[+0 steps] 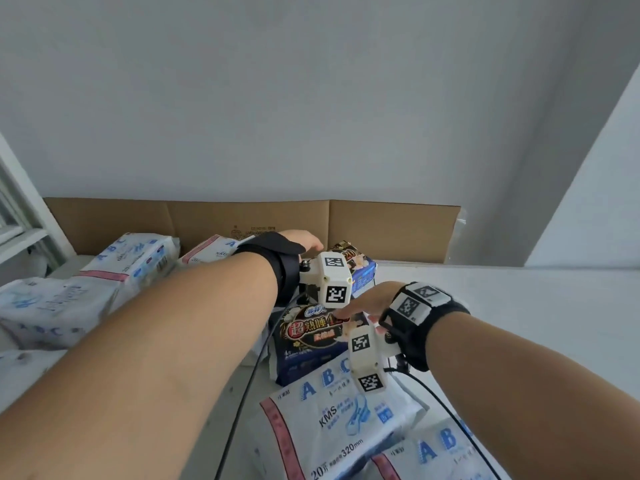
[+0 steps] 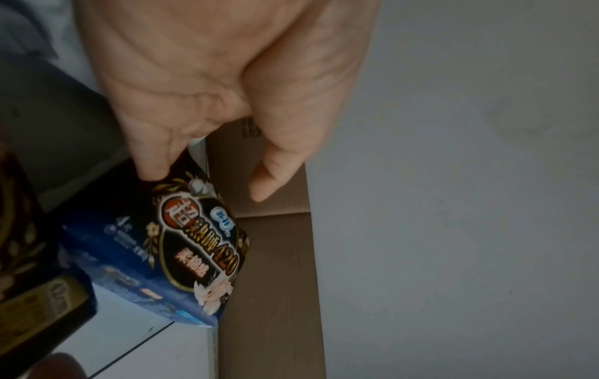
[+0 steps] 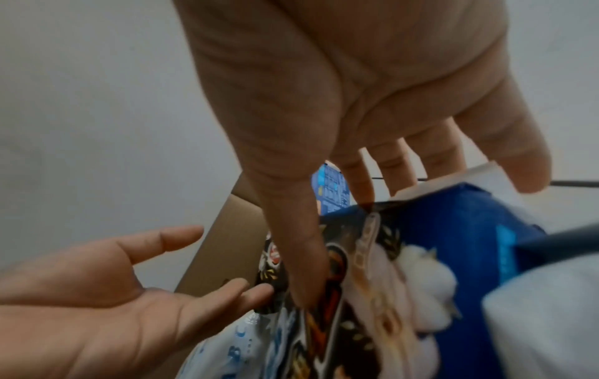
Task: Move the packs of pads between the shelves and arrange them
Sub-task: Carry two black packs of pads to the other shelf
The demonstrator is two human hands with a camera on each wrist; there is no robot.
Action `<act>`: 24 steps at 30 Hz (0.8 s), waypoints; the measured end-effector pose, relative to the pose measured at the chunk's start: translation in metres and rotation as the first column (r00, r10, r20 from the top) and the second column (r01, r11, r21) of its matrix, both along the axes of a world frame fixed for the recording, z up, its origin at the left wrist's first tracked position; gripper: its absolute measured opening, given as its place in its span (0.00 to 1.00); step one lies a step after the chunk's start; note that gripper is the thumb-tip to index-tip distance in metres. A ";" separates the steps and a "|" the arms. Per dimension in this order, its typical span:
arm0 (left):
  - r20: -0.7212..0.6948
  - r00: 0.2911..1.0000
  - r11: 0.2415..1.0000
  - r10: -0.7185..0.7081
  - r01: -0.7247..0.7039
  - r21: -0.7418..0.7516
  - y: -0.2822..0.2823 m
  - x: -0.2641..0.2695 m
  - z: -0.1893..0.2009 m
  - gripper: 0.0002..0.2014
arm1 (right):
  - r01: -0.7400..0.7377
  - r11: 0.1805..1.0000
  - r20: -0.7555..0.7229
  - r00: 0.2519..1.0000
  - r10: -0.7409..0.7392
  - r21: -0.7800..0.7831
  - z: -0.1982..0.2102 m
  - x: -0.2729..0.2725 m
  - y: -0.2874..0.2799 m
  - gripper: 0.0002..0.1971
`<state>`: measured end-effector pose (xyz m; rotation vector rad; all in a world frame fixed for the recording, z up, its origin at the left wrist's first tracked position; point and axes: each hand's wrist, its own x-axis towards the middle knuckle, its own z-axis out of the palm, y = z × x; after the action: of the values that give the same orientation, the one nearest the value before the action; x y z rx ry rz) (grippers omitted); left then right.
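Right grip (image 3: pixel 356 89): thumb (image 3: pixel 301 269) pressed on the printed face of the near dark pack (image 3: pixel 372 282), the other fingers (image 3: pixel 359 177) reaching behind its top edge, so the pack is pinched between them.
Near dark pack: stands upright on the shelf (image 1: pixel 519 306), printed face toward the head camera (image 1: pixel 311 341); its lower part is hidden behind a white pack.
Left grip (image 2: pixel 210 77): spread, fingers straight, holding nothing; one fingertip (image 2: pixel 152 171) touches the top corner of the far dark pack (image 2: pixel 181 243), and the thumb (image 2: pixel 269 179) hangs apart from it, in front of the cardboard (image 2: pixel 275 256).
Far dark pack: at 1 o'clock of the near one in the head view (image 1: pixel 360 268), close against the cardboard, partly hidden by the left wrist camera (image 1: pixel 329 278).
Front white packs: one marked ABC (image 1: pixel 332 420) lies at 6 o'clock of the near dark pack and leans against it; a second (image 1: pixel 433 455) lies at 5 o'clock, cut off by the frame edge.
Side white packs: a loose heap at 9 to 10 o'clock, one tilted (image 1: pixel 131 261), one crumpled flat (image 1: pixel 52 306), one more (image 1: pixel 211 249) showing just behind the left wrist.
Cardboard: a flattened sheet (image 1: pixel 391 230) standing along the back of the shelf at 12 o'clock, against the wall (image 1: pixel 311 98).
Cables: a black one (image 1: pixel 249 393) runs down from the left wrist camera, and another (image 1: pixel 450 410) trails from the right wrist camera (image 1: pixel 367 358) across the second white pack.
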<state>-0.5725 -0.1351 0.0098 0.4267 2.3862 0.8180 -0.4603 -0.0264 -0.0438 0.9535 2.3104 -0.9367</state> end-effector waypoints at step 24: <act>-0.111 0.919 0.876 -0.378 0.316 -0.366 0.048 -0.059 -0.072 0.36 | 0.005 0.975 0.038 0.999 0.003 -0.222 -0.001 0.000 -0.011 0.22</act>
<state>-0.6312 -0.0868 -0.0622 0.7847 2.4442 0.2007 -0.4598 -0.0374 -0.0448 0.8702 2.1193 -1.1396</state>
